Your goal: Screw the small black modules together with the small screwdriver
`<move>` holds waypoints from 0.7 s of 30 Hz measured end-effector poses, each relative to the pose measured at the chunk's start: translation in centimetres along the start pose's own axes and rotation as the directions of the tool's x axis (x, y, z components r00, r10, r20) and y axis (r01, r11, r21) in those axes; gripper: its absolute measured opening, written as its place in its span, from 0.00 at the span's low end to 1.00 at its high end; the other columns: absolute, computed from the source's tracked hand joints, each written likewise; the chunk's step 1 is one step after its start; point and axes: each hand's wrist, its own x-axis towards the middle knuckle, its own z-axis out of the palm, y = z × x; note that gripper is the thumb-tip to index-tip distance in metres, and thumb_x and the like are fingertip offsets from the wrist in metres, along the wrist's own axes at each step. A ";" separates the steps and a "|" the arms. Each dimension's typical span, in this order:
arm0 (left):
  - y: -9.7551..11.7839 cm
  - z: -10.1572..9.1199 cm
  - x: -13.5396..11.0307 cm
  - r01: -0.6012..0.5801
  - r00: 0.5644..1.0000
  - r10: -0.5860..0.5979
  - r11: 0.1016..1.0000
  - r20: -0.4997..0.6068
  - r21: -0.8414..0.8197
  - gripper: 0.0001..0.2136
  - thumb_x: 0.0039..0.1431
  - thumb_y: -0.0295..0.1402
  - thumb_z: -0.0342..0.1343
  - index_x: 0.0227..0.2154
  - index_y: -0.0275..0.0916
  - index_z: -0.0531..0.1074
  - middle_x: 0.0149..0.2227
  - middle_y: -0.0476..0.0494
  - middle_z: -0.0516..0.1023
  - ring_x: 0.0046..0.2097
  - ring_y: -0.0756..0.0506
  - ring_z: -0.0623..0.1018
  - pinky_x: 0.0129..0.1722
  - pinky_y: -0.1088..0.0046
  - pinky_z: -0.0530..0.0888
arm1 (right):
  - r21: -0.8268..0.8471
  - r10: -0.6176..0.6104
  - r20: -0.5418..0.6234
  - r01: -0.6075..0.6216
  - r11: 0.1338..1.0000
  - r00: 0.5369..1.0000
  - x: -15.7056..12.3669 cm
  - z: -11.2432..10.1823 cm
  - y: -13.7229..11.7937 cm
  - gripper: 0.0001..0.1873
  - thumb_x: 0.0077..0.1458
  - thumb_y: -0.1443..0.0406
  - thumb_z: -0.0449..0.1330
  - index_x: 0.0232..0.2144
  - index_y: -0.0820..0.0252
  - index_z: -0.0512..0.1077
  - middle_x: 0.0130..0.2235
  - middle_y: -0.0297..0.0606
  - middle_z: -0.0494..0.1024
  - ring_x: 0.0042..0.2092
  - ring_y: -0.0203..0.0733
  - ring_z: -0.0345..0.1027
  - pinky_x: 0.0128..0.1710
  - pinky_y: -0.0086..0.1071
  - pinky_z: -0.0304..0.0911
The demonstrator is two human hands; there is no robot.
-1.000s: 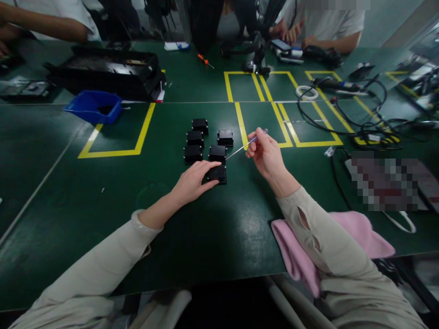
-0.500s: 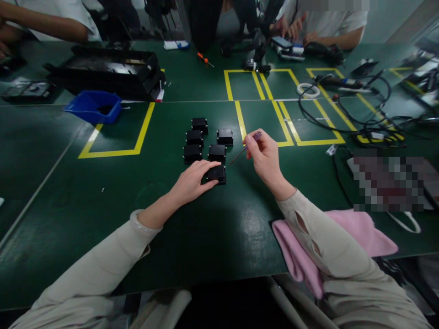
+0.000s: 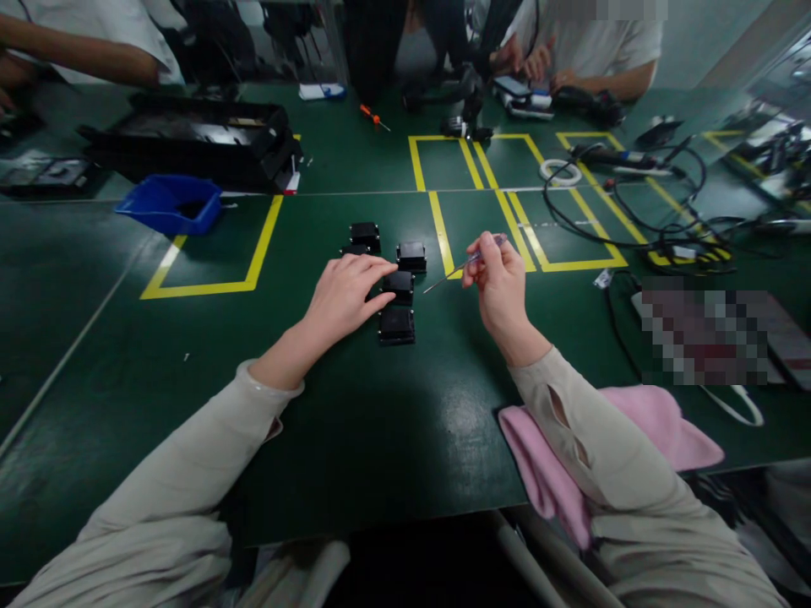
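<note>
Green table (image 3: 355,456) is filling most of the view, pale seam running across it, yellow tape (image 3: 193,289) marking out bays. Surface is reflecting overhead light in a patch near the front edge.

Black boxes are standing mid-table in two loose columns, left one partly hidden by the left hand (image 3: 345,291). That hand is hovering low at the middle box (image 3: 399,289) of the right column, thumb and index spread along its left side; can't tell if it's gripping or only touching. Right hand (image 3: 500,283) is grasping a thin screwdriver (image 3: 442,280), tip pointing down-left, clear of the boxes and just right of the middle one.

Far left: blue bin (image 3: 166,211) is overlapping tape, black trays (image 3: 190,152) are sitting behind it. Orange screwdriver (image 3: 373,116) is lying near the far edge. Right side: cables (image 3: 688,198) are coiling across tape, white ring (image 3: 560,172) beside them. Pink cloth (image 3: 672,426) is lying under the right sleeve. Co-workers are sitting opposite, one pair of hands (image 3: 532,63) hovering by a device.
</note>
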 end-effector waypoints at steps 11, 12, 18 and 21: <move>5.1 1.2 6.2 -0.139 0.956 0.128 0.990 0.263 0.026 0.18 0.68 0.40 0.65 0.57 0.39 0.78 0.54 0.38 0.82 0.56 0.34 0.80 0.51 0.60 0.70 | 0.124 0.129 -0.019 -0.126 0.984 0.991 0.9 -0.9 -0.8 0.30 0.61 0.37 0.62 0.26 0.53 0.63 0.17 0.20 0.51 0.17 0.31 0.52 0.17 0.27 0.54; 6.0 1.4 6.4 -0.153 0.950 0.146 0.988 0.276 0.006 0.17 0.67 0.41 0.65 0.55 0.39 0.79 0.51 0.38 0.83 0.55 0.34 0.81 0.50 0.60 0.70 | 0.119 0.134 -0.006 -0.133 0.984 0.991 1.0 -1.0 -0.8 0.30 0.61 0.37 0.61 0.26 0.52 0.62 0.17 0.21 0.50 0.16 0.31 0.51 0.17 0.28 0.53; 9.8 2.5 7.1 -0.219 0.934 0.221 0.975 0.281 -0.039 0.16 0.66 0.42 0.67 0.47 0.35 0.78 0.48 0.35 0.83 0.52 0.31 0.81 0.48 0.59 0.71 | 0.049 0.145 0.071 -0.148 0.988 0.987 1.3 -1.6 -0.9 0.32 0.63 0.37 0.60 0.23 0.52 0.57 0.16 0.21 0.46 0.15 0.32 0.45 0.14 0.30 0.46; 10.2 2.4 7.0 -0.214 0.936 0.219 0.976 0.276 -0.046 0.19 0.65 0.43 0.67 0.50 0.33 0.77 0.50 0.33 0.82 0.54 0.31 0.80 0.50 0.58 0.72 | 0.048 0.137 0.079 -0.141 0.989 0.987 1.3 -1.5 -1.0 0.33 0.62 0.36 0.59 0.22 0.52 0.57 0.15 0.20 0.45 0.14 0.32 0.42 0.14 0.30 0.46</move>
